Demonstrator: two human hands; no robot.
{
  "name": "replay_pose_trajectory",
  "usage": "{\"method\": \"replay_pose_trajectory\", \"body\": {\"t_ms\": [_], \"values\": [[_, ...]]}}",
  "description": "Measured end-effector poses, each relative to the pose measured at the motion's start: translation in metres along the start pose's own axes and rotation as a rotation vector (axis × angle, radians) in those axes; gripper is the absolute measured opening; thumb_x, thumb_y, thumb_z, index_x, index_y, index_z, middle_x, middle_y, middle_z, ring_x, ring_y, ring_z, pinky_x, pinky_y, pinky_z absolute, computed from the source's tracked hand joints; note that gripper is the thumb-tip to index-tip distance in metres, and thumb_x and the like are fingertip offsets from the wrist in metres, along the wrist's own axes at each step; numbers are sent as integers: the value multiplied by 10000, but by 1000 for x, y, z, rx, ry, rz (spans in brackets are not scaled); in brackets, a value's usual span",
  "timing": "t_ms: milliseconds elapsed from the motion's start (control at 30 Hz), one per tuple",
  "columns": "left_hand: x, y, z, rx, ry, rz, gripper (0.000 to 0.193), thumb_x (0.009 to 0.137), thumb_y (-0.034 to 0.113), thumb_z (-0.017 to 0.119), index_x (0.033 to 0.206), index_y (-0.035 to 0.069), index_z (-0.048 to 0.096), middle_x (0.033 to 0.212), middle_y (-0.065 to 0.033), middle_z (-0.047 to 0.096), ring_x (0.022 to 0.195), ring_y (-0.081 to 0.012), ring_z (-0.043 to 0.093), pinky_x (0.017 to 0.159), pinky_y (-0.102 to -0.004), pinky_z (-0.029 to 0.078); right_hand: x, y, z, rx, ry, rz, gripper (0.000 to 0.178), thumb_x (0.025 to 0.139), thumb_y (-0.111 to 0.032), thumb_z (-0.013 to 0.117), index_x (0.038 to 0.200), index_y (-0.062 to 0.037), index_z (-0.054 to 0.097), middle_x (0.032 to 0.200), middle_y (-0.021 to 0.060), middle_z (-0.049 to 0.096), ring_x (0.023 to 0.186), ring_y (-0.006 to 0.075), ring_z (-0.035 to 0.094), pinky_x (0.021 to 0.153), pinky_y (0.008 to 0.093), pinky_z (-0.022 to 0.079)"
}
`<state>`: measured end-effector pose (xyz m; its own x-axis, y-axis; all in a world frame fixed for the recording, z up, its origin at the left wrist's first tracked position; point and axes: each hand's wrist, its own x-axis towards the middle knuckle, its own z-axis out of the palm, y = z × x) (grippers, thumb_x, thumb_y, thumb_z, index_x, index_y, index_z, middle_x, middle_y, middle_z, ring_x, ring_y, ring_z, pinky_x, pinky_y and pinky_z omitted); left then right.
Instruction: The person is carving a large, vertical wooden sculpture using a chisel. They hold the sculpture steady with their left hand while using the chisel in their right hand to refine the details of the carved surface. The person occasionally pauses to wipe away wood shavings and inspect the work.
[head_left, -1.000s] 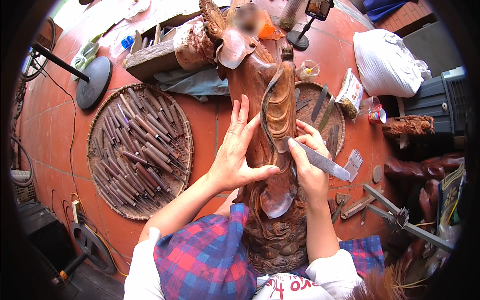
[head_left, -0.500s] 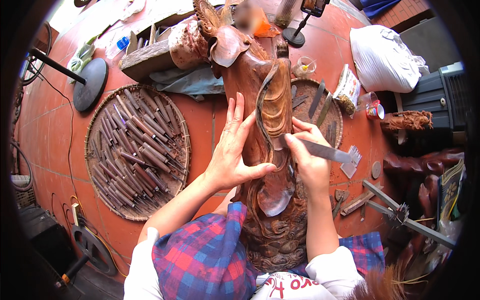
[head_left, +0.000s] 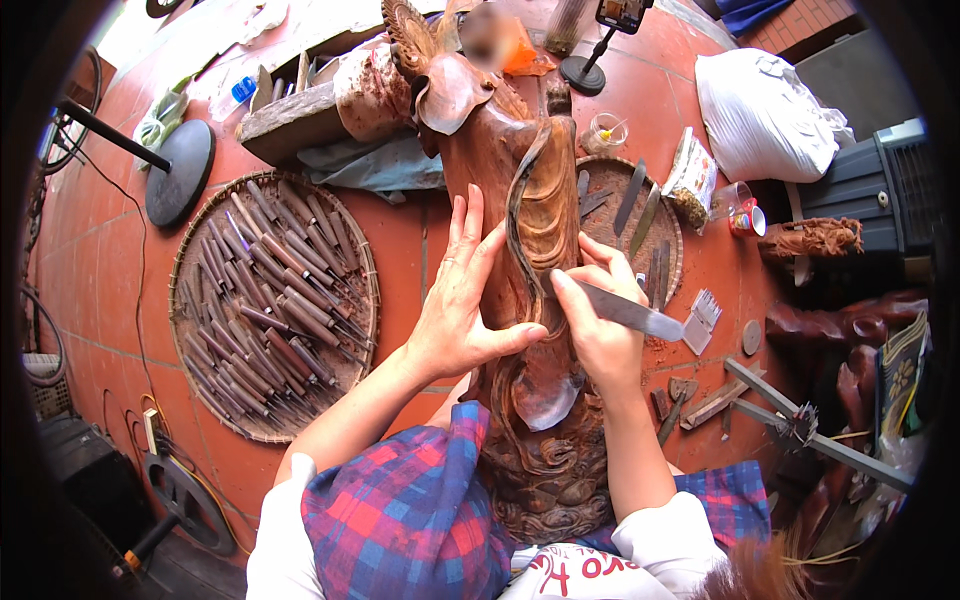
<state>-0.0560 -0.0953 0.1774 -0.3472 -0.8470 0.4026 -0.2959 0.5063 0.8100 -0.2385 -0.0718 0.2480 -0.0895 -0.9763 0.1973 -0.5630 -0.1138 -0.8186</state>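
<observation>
A brown carved wooden statue (head_left: pixel 545 210) with flowing drapery lies lengthwise in front of me, its near end by my lap. My left hand (head_left: pixel 455 300) rests on its left side, fingers stretched and thumb reaching across the wood. In my right hand (head_left: pixel 605 335) is a flat metal scraper blade (head_left: pixel 637 313), pinched between thumb and fingers. The blade's inner end is at the carved folds, partly hidden by the thumb; its other end sticks out to the right.
On the left, a round woven tray (head_left: pixel 376 285) holds several wood-handled carving tools (head_left: pixel 290 300). Another woven tray (head_left: pixel 605 178) with flat blades is partly behind the statue. A white sack (head_left: pixel 765 115), plastic cups (head_left: pixel 745 218) and a metal bar frame (head_left: pixel 800 420) stand right; a black stand base (head_left: pixel 182 172) is far left.
My right hand has shifted slightly left and nearer to me with the scraper blade, whose outer end now sits lower. The left hand keeps its place on the statue.
</observation>
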Motion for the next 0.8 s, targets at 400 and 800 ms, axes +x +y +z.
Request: {"method": "replay_pose_trajectory", "body": {"t_ms": [400,800], "values": [[-2,2,0,8,-4,0,1093,730,588,790,1526,22,298,1640,-270,-7,1517,-452,3,1198,-551,162,3,7,-8,244,-33,143,100,871,-38,718,831,51,698,1102,190,659,1060,255,651,886,333,494],[1,5,-2,-1,-15,-3,1086,736,591,783,1531,31,298,1640,-269,-11,1518,-449,-3,1198,-552,158,9,18,-11,325,-2,200,107,862,-64,721,847,39,694,1097,207,646,1050,276,643,900,365,477]]}}
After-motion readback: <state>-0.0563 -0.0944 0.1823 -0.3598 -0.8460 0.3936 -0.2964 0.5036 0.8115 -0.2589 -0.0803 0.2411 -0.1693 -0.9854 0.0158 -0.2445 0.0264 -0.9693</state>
